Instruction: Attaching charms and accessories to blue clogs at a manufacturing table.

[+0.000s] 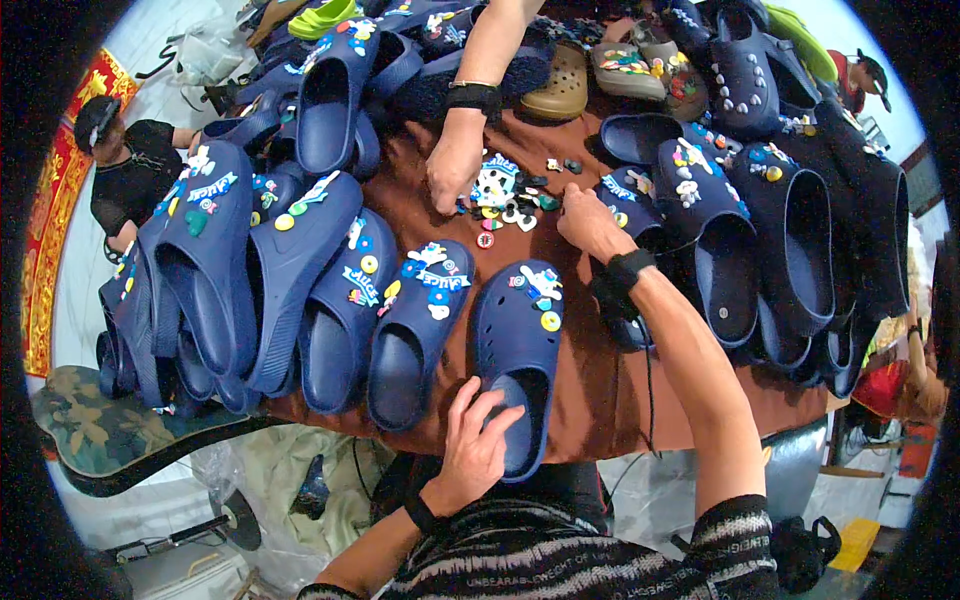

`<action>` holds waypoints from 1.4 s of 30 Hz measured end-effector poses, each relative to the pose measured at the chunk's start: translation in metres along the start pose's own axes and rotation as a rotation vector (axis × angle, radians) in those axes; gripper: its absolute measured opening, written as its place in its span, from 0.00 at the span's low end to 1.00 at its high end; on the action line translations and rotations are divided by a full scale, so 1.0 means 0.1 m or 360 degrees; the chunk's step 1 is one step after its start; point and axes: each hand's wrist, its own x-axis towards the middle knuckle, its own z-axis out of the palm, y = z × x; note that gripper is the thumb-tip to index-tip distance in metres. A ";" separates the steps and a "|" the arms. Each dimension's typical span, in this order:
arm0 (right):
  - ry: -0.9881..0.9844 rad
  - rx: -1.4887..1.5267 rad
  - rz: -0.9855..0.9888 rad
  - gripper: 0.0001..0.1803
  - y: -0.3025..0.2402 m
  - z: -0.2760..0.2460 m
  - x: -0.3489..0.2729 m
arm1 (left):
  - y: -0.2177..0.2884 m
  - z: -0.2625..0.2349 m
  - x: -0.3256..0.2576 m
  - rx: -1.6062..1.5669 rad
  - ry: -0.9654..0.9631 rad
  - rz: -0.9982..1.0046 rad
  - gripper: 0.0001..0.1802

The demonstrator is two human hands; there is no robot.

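Observation:
A navy blue clog (518,325) lies in front of me, toe pointing away, with a white figure and a yellow round charm on its upper. My left hand (472,440) holds it by the left side of the heel opening, fingertips over the rim. My right hand (592,222) reaches to the right of a pile of small shoe charms (517,212), its fingers drawn together; whether a charm is between them I cannot make out. From the far side, another person's hand (455,165) reaches down to the left of the pile, over a printed charm sheet or cluster (494,182).
Decorated navy clogs (420,330) crowd the brown cloth-covered table (590,400) on the left, with more clogs (725,270) on the right. Tan clogs (560,85) stand at the back. A person in black (145,165) is at far left. A black cord (651,400) hangs over the front edge.

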 end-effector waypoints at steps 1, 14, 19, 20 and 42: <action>-0.0205 -0.0050 -0.0021 0.12 0.00 0.00 0.08 | -0.01 -0.01 0.00 -0.0003 -0.0016 0.0007 0.24; -0.0012 -0.0057 -0.0049 0.16 0.20 0.11 0.86 | -0.04 -0.03 -0.01 -0.0048 -0.0045 -0.0014 0.27; -0.0296 -0.0225 -0.0305 0.22 -0.17 0.06 0.70 | -0.07 -0.03 -0.05 0.0026 -0.0028 -0.0011 0.26; -0.0245 0.0134 -0.0473 0.24 -0.17 0.06 0.67 | -0.07 -0.01 -0.03 0.0047 -0.0010 0.0012 0.25; -0.0643 0.0823 -0.0220 0.14 -0.26 -0.65 -1.06 | -0.23 0.04 0.46 -0.0247 0.0210 -0.0152 0.36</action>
